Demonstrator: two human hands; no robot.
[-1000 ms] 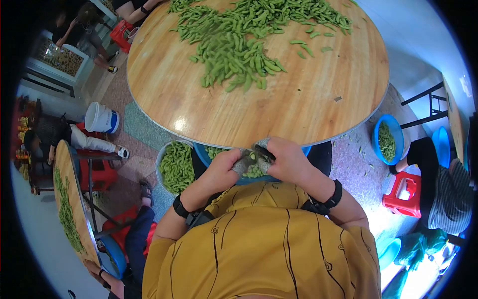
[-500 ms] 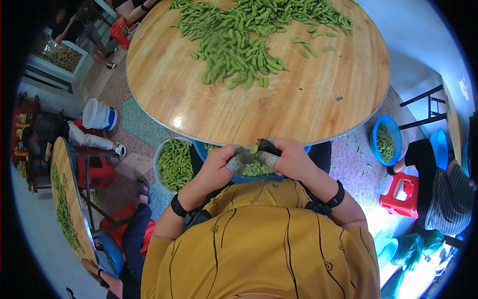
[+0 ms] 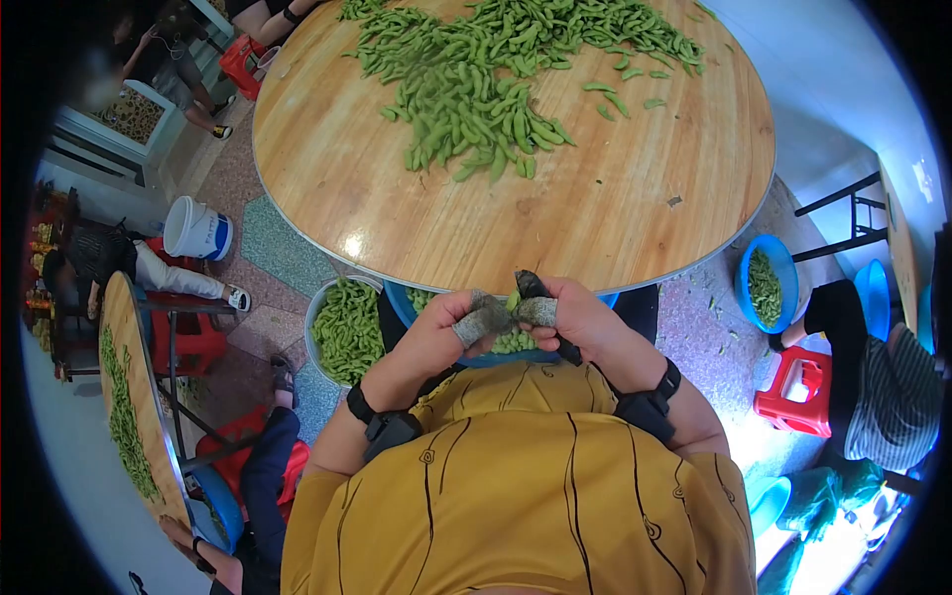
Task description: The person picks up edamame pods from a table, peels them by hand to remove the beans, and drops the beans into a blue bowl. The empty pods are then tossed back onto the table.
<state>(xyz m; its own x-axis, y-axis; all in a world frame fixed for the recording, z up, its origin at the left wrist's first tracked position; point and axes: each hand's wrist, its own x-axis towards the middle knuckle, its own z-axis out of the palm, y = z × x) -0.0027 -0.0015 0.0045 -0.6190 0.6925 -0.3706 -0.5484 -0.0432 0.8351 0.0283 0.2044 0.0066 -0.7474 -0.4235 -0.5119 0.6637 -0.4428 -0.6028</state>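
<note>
Over my lap, my left hand and my right hand meet fingertip to fingertip, both closed. Between them a bit of a green soybean pod shows; the rest is hidden by the fingers. Grey wrapping covers fingers on both hands, and dark covers sit on some right-hand fingers. Directly below stands a blue basin holding pale green shelled beans. Just beyond my hands is the near edge of a round wooden table, with a large heap of green pods on its far half.
A pale basin full of pods stands on the floor at left, beyond it a white bucket. At right are a blue tub with pods and a red stool. Other people sit around, some beside a second table.
My hands have come closer together around the pod. My right hand has turned, so a dark finger cover now points down and my wrist device shows more.
</note>
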